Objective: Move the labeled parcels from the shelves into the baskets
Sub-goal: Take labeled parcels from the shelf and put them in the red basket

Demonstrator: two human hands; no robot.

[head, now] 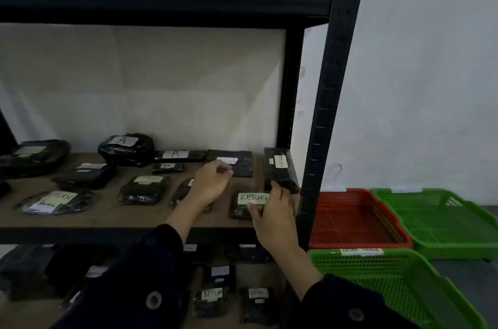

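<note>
Several black wrapped parcels with white labels lie on the brown shelf (pixel 113 214). My right hand (pixel 272 216) grips the right end of a small parcel labeled RETURN (pixel 249 203) near the shelf's front right, thumb on its label. My left hand (pixel 213 183) hovers over the shelf's middle with fingers loosely curled, holding nothing; its fingertips are near a flat parcel (pixel 237 164) at the back. Another RETURN parcel (pixel 280 168) lies along the right post. Parcels marked A (pixel 125 149), (pixel 179 155) sit at the back.
On the floor to the right stand a red basket (pixel 355 241), a green basket (pixel 442 243) behind it and a nearer green basket (pixel 390 272) tagged RETURN. A black shelf post (pixel 328 113) stands between shelf and baskets. The lower shelf holds more parcels (pixel 213 297).
</note>
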